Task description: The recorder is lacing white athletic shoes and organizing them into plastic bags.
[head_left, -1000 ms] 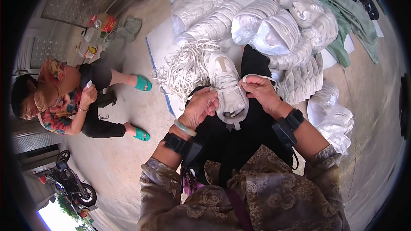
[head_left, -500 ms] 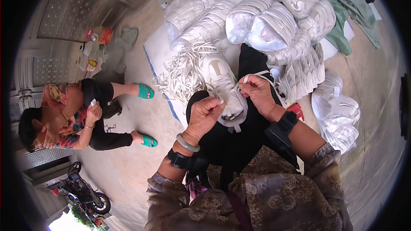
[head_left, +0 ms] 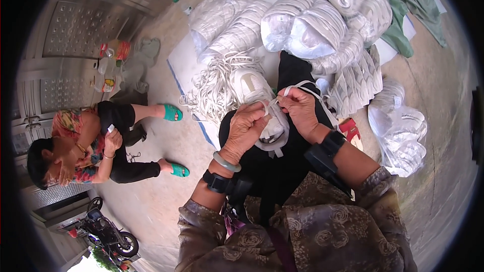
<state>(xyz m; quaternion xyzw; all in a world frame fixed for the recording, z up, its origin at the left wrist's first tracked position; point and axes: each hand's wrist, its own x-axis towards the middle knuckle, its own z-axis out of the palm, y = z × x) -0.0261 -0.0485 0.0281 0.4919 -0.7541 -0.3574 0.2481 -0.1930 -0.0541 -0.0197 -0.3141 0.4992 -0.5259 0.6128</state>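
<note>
A white sneaker [head_left: 250, 83] with a beige patch lies on my black-trousered lap, its toe pointing away and its heel near me. Over its upper part my left hand [head_left: 246, 127] is closed in a pinch on a white shoelace [head_left: 273, 104]. Close by on the right, my right hand [head_left: 300, 109] pinches the lace as well, and a length of it loops behind that hand. My left fingers partly hide the shoe's eyelets and tongue. Just beyond the shoe, a heap of loose white laces [head_left: 214, 88] spreads to the left.
Clear-bagged stacks of pale shoe parts [head_left: 317, 30] fill the white sheet [head_left: 176, 53] ahead, and another bag [head_left: 398, 131] lies right. A red object [head_left: 349, 130] is beside my right wrist. At left sits a person [head_left: 93, 141] in green slippers; a motorcycle [head_left: 103, 229] stands behind.
My left hand has come up and nearer to my right hand, with its fingertips lifted off the shoe. The lace now passes between the hands. The view has shifted slightly.
</note>
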